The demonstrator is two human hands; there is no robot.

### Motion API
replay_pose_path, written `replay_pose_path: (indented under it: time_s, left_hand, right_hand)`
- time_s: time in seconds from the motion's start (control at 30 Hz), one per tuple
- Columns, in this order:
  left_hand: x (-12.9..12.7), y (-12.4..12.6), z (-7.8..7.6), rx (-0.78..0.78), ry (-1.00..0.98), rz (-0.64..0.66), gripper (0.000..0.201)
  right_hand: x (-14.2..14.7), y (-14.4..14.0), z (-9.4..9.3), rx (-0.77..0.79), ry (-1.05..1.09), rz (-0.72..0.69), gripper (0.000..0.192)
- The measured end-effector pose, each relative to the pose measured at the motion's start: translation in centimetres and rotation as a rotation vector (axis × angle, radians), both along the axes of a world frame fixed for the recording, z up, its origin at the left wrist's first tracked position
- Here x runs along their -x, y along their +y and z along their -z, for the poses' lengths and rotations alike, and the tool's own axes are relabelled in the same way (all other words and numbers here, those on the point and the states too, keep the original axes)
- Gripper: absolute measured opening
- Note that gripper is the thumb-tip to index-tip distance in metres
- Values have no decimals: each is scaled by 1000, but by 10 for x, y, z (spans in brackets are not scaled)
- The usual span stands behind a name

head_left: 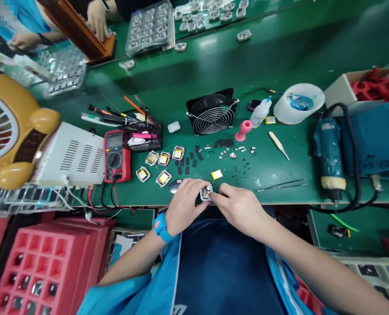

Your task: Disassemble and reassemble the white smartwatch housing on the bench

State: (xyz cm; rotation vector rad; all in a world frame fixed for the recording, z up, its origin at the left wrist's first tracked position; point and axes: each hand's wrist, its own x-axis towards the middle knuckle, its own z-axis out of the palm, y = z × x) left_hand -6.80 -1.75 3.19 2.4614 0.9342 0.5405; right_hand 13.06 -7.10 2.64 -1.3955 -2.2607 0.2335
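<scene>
At the front edge of the green bench, my left hand (187, 197) grips a small smartwatch housing (206, 192) between thumb and fingers. A yellow-edged battery (217, 174) lies just beyond it, seemingly joined by a short wire. My right hand (237, 205) is closed, thumb and forefinger pinched at the housing's right side; what the fingertips hold is hidden. Left of my left hand lies a shiny dark oval piece (175, 187), partly covered. Further left rest several open housings (164, 178) with batteries in them.
Black pads (187, 162) and tiny parts lie beyond my hands. A fan (213, 114) stands behind them; a red multimeter (117, 155) is at left. Tweezers (281, 185), a pale-handled tool (279, 145) and a blue electric screwdriver (330, 153) are at right. A co-worker's hand (97, 19) appears across the bench.
</scene>
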Motion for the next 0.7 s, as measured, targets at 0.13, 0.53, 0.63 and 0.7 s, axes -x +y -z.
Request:
replay_pose_path:
  time_s: [0.13, 0.53, 0.63, 0.7]
  left_hand:
    - [1, -1, 0, 15, 38, -22, 52]
    - [71, 22, 9, -183, -6, -204, 29]
    - [76, 21, 14, -218, 12, -218, 30]
    - [76, 19, 17, -223, 15, -239, 28]
  right_hand:
    - [-32, -8, -10, -38, 61, 10, 26]
    - [-139, -39, 10, -133, -270, 111, 28]
    - [-131, -38, 11, -176, -248, 105, 20]
    - [-129, -35, 10, -205, -227, 163, 15]
